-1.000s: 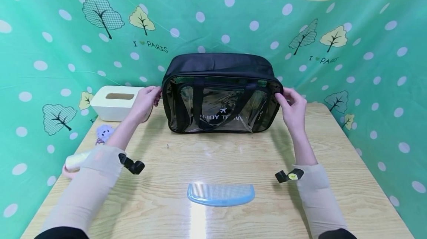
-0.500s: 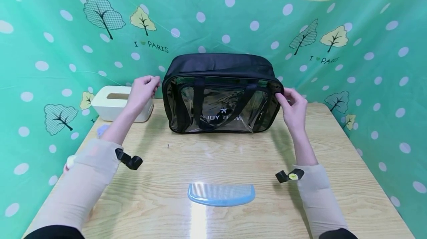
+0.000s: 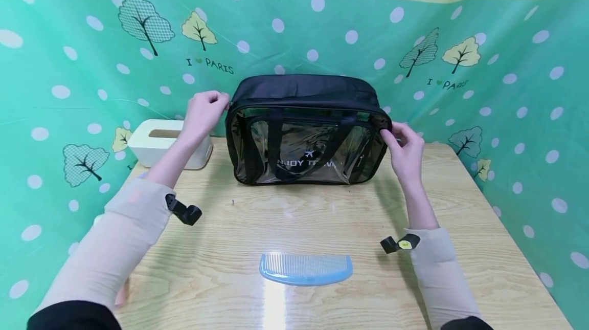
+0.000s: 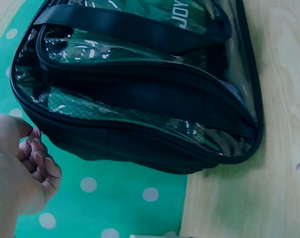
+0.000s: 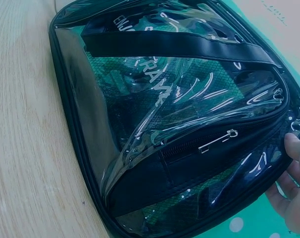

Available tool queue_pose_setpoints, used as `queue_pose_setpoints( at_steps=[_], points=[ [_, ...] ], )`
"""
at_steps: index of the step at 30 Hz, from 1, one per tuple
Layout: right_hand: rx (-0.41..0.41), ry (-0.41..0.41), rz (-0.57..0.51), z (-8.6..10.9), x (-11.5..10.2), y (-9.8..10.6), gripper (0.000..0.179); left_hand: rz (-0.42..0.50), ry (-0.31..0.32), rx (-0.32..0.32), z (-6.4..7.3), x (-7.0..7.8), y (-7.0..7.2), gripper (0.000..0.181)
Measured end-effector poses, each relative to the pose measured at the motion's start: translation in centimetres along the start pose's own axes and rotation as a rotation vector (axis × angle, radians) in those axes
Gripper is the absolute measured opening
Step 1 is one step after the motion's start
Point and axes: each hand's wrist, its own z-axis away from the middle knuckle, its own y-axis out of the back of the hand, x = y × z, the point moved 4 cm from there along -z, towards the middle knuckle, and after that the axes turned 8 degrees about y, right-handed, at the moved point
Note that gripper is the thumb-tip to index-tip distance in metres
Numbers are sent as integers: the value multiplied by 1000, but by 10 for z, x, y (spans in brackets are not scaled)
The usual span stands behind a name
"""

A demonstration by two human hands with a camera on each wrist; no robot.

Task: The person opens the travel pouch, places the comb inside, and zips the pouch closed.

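Observation:
A black travel bag (image 3: pixel 303 146) with a clear front panel and two black handles stands upright at the table's back. At its upper left side, my left hand (image 3: pixel 207 110) has its thumb and forefinger pinched together, other fingers curled. What it pinches looks like a zipper pull, mostly hidden by the fingers; in the left wrist view those fingertips sit right at the bag's dark side. My right hand (image 3: pixel 407 151) grips the bag's right upper edge, thumb in front and fingers behind. A small metal zipper slider (image 5: pixel 231 133) shows on the front pocket.
A blue comb (image 3: pixel 306 269) lies on the wooden table (image 3: pixel 331 222) near the front. The white tissue box (image 3: pixel 156 151) stands left of the bag, partly behind my left arm. A green patterned curtain (image 3: pixel 285 38) hangs close behind.
My left hand has moved up along the bag's left side, from about mid-height to near the top corner. My right hand keeps its grip, and the bag has barely shifted.

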Motion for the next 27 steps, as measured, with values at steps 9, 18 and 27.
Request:
queue_pose_setpoints(
  at_steps=[9,18,27],
  points=[
    [7,3,0,-2,17,1,21,-86,-27,-25,-3,21,1,40],
    [23,18,14,-4,31,4,21,-121,-36,-60,-7,45,-7,35],
    [14,14,-22,-3,19,2,19,-134,-44,-46,-5,60,-12,38]
  ],
)
